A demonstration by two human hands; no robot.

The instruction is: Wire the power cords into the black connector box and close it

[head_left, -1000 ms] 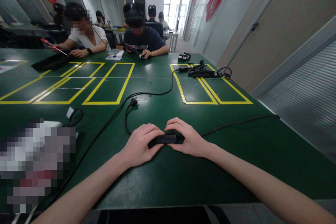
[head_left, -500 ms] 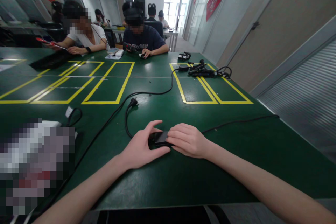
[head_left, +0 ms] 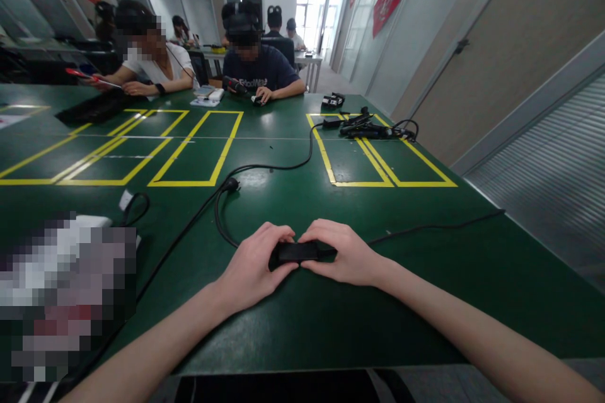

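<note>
A black power adapter (head_left: 297, 252) lies low over the green table, straight ahead of me, between both hands. Its left end is in the grip of my left hand (head_left: 258, 261), thumb below and fingers above. My right hand (head_left: 347, 253) holds the other end the same way, fingertips and thumb on its edges. One cord runs from the left end to a black plug (head_left: 231, 185) on the table. Another black cord (head_left: 439, 227) leads out past my right hand toward the table's right edge.
A long black cable (head_left: 189, 223) crosses the table on the left. Further back lies a pile of black adapters and cords (head_left: 363, 129) on yellow tape outlines (head_left: 360, 185). Two people work at the far side. A blurred-out package (head_left: 70, 289) is at the left.
My right hand has shifted from covering the adapter's top to pinching its right end. My left fingers have closed in on it. The plug has slid a little left.
</note>
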